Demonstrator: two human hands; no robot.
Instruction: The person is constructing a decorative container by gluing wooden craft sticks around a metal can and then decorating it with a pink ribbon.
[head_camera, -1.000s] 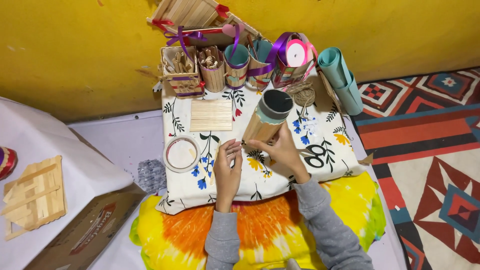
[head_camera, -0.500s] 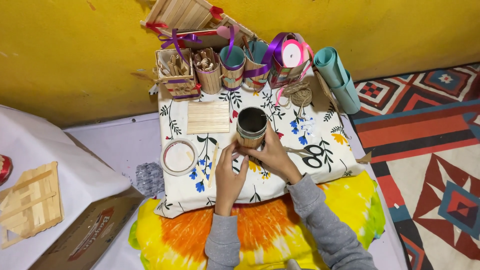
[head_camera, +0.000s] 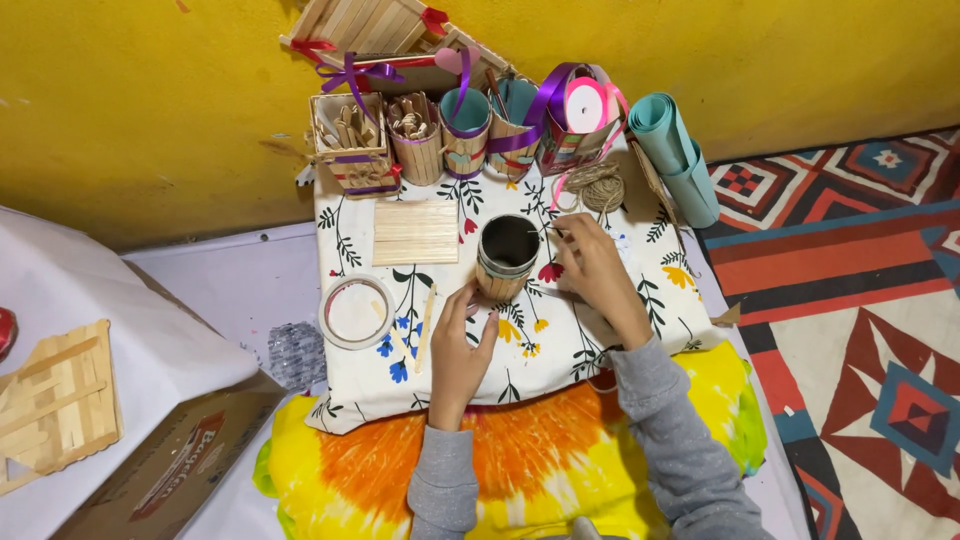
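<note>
Hands meet over a floral cloth (head_camera: 620, 330) spread on a low surface, with a small round stick-clad cup (head_camera: 504, 258) standing upright between them, its dark opening facing up. Left hand (head_camera: 460, 345) lies just near of the cup, fingers (head_camera: 470, 305) loosely extended and slightly spread toward its base, holding nothing; whether the fingertips actually touch the cup I cannot tell. Right hand (head_camera: 598, 275) sits just right of the cup, its fingers drawn together at the rim's far right side, apparently pinching something thin there, too small to make out.

Left of the cup, a flat panel of craft sticks (head_camera: 414, 232) lies on the cloth. Nearer and further left is a round white lid (head_camera: 356, 312), and a single loose stick (head_camera: 427, 326) lies between that lid and the left hand. A ball of twine (head_camera: 596, 186) rests just far of the right hand. Along the far edge, against the yellow wall (head_camera: 150, 110), stand several stick holders (head_camera: 412, 135) and ribbon spools (head_camera: 580, 105), with rolled teal sheets (head_camera: 672, 150) at the far right. An orange and yellow tie-dye cushion (head_camera: 540, 470) lies at the near edge, under the grey sleeves. At far left, a wooden stick piece (head_camera: 55, 405) lies on a white-covered box.
</note>
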